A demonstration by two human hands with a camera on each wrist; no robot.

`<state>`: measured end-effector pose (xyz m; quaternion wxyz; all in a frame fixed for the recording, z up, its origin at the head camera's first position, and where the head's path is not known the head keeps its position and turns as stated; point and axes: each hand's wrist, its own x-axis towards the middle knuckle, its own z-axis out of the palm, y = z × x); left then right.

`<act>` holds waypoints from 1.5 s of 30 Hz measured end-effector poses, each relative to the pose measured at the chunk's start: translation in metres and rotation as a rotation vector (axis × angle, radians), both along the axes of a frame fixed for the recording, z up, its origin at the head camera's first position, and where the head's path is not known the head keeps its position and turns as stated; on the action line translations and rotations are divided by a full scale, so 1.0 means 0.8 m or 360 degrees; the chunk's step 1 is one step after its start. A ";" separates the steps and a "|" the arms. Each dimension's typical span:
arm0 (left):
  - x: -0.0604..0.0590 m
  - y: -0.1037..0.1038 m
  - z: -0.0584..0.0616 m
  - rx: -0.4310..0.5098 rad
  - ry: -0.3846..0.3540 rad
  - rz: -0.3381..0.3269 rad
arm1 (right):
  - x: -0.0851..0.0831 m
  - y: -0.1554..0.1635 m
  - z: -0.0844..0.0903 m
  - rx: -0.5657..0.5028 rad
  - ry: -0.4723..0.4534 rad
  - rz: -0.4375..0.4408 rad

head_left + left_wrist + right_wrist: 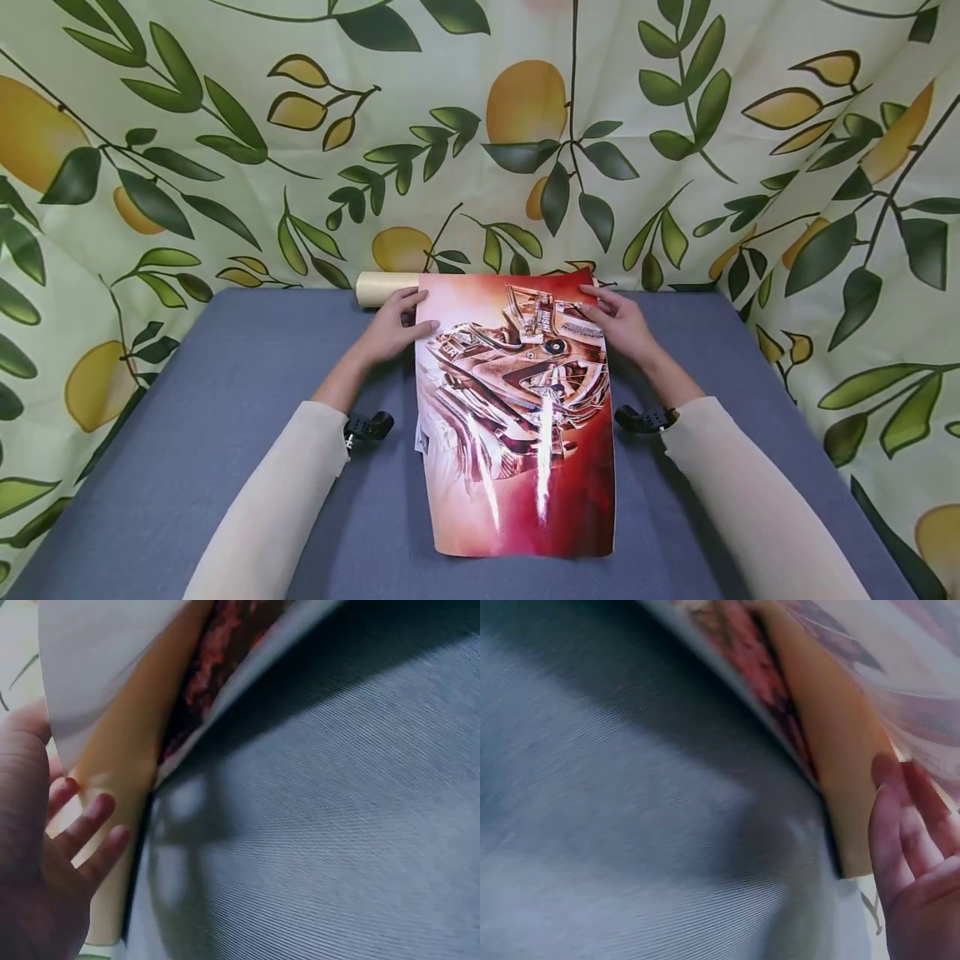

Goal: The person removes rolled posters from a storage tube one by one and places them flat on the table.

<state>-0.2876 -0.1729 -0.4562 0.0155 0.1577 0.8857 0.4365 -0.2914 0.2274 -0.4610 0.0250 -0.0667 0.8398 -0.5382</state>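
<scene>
A glossy poster [517, 417] lies on the grey table [225, 400], its far end against a cardboard tube [378, 289]. The left hand [390, 329] and right hand [621, 323] rest loosely on that far end, fingers nearly straight, gripping nothing.

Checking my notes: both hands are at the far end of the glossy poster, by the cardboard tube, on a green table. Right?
Not quite: the table is grey-blue, as the head view shows. The left hand and right hand are at the poster's far end, by the cardboard tube.

Poster [517, 417] has small print near its top right, too blurry to read; no other text.
</scene>
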 end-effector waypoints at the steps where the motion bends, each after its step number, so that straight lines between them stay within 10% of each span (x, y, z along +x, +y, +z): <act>1: 0.001 -0.002 -0.003 -0.0020 0.0014 -0.0010 | 0.002 0.000 -0.003 0.0044 0.0009 -0.0004; 31: 0.029 -0.010 -0.061 -0.0628 0.0261 -0.0049 | 0.029 -0.006 -0.070 0.0497 0.0598 -0.0078; 45: 0.033 -0.006 -0.060 -0.0585 0.0249 0.0089 | 0.026 -0.007 -0.072 0.0729 0.0485 0.0050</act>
